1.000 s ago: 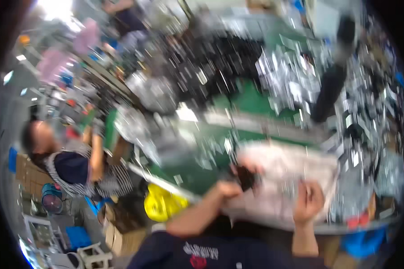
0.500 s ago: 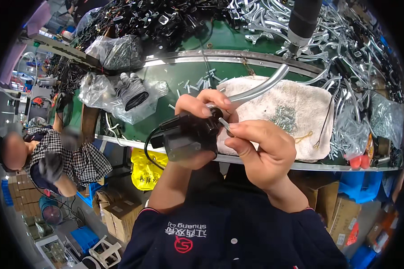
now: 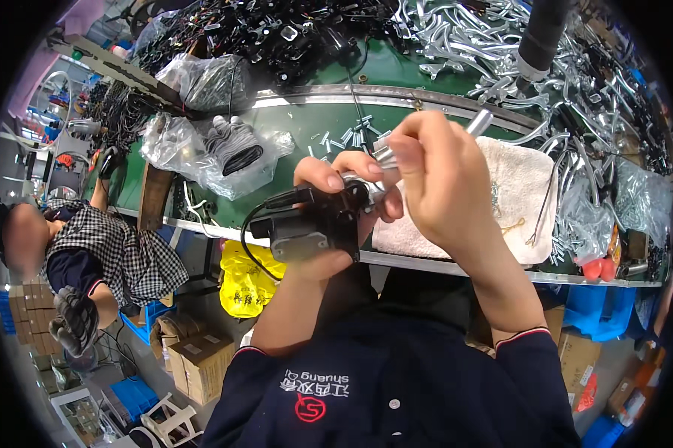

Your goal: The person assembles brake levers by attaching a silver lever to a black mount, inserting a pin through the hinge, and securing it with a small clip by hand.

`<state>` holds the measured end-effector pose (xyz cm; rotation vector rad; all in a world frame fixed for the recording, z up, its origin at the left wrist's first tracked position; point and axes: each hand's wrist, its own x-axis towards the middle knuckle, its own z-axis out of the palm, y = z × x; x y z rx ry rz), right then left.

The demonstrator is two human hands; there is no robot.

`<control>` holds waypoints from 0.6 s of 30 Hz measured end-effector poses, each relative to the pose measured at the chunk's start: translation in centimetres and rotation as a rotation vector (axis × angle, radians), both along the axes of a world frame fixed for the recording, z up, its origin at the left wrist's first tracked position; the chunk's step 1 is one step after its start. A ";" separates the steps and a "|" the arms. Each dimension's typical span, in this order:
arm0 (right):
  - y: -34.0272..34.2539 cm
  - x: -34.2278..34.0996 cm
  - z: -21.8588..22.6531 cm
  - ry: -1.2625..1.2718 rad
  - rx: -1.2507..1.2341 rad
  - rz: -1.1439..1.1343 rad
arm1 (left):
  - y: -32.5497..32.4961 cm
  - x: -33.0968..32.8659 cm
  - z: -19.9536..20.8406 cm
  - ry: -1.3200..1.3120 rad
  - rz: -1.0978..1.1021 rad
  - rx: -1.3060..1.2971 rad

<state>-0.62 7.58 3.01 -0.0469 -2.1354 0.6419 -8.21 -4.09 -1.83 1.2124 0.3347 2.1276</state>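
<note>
My left hand [image 3: 323,263] is wrapped round a black brake-lever housing [image 3: 310,228] with a grey plate and a black cable. A curved silver lever [image 3: 480,123] joins the housing; its tip sticks out beyond my right hand. My right hand [image 3: 448,183] is closed about the lever's shank with thumb and fingers, just above the joint. Whether a small pin is also in those fingers cannot be made out. Under the hands lies a cream towel [image 3: 463,235]. Several loose silver pins [image 3: 344,138] are scattered on the green bench behind.
Heaped silver levers [image 3: 463,45] and black parts [image 3: 277,37] cover the bench's far side. A dark cylindrical tool [image 3: 543,41] hangs at upper right. A grey glove [image 3: 233,145] rests on plastic bags at left. A yellow bag [image 3: 241,280] hangs below the edge. Another person [image 3: 90,261] sits at left.
My right hand has moved up from the housing's joint onto the lever; the silver pin it pinched is no longer visible there. My left hand still holds the housing. The other person's gloved hand has lowered.
</note>
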 end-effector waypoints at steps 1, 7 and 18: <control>-0.1 -0.2 0.0 -0.112 0.020 0.004 | -0.1 0.1 -0.1 0.002 0.004 0.002; -1.0 -0.2 0.1 -0.216 -0.028 -0.029 | -1.1 1.0 0.3 -0.113 0.009 -0.120; -2.3 -0.5 -0.5 -0.097 0.031 -0.099 | -1.8 1.1 0.0 -0.057 0.090 -0.112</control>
